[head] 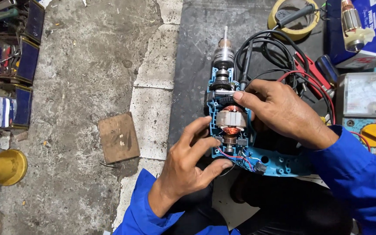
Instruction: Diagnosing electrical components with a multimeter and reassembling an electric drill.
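An opened electric drill (229, 117) lies on a dark mat, its blue half-shell showing the copper-wound motor, gears and thin red and blue wires. The metal chuck points away from me. My left hand (188, 163) rests on the near left side of the shell, thumb against the lower edge by the wires, fingers curled near the motor. My right hand (283, 111) lies over the right side of the shell, its fingertip pressing on the gear section above the motor. Both sleeves are blue.
An analog multimeter (366, 113) with a yellow dial sits at right, its red and black leads looped beside the drill. A tape roll (293, 17), a spare armature on a blue box (362, 30), a wooden block (118, 137) and a yellow object (3, 167) lie around on cracked concrete.
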